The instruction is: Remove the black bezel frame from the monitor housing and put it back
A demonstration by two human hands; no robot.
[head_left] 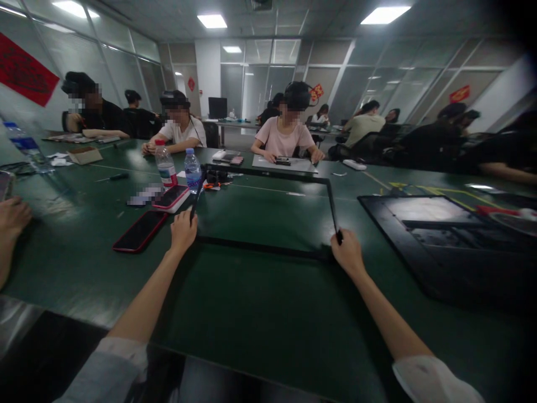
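Observation:
Between my two hands I hold a thin black rectangular frame, like a monitor bezel, with the green table showing through its middle. My left hand is closed round its left side. On the opposite side, my right hand grips near the lower right corner. The frame looks tilted, its far edge raised; whether its near edge touches the table I cannot tell. Just left of my left hand lies a phone with a red edge. A large black panel rests to the right of my right hand.
A second phone, a red-capped bottle and a blue-labelled bottle stand beyond my left hand. A screwdriver lies farther left. Another person's hand is at the left edge. Across the table sits a person in pink.

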